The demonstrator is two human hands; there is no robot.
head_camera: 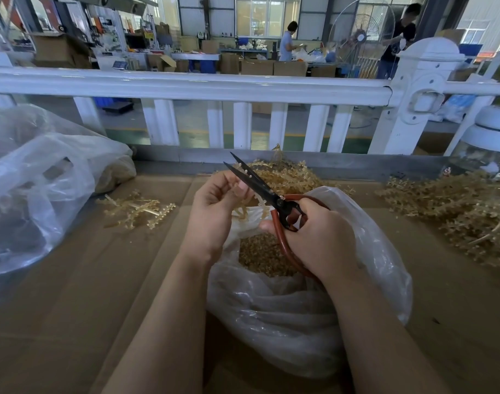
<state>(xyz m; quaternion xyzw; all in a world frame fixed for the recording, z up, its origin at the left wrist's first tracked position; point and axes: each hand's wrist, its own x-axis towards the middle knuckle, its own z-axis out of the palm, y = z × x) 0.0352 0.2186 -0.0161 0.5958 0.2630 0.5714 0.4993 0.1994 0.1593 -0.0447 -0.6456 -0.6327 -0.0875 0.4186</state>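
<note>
Obs., centre of frame. A person works at a table (72,294) covered in brown cardboard, both forearms coming in from the lower edge.

Left hand (214,211), just left of centre: fingers curled, thumb and fingertips pinching a small tan plastic sprig (241,213). The sprig sits at centre frame, directly above the mouth of the bag, with its upper end up against the blades.

Right hand (320,237), right of centre: fingers wrapped round the red loop handles of the scissors (257,184), gripping them. Blades black and slightly parted, tips pointing to the upper left, passing just beside the left fingertips. A few pale nubs of the sprig appear to lie between the blades; actual contact too small to tell.

Clear plastic bag (300,314), lower centre, under both hands, mouth open upward. Inside it is a heap of small tan cut pieces (263,254).

Surroundings:
- loose sprig (138,209) lying flat on the cardboard, left of centre, well apart from the hands
- tangled pile (288,174) of the same stuff just behind the hands, at the table's far edge
- larger pile (456,214) at the right of the frame
- big crumpled bag (38,189) at the left edge, contents unclear
- white railing (186,83) across the upper half, with a workshop, cartons and two standing people beyond it, upper right
</note>
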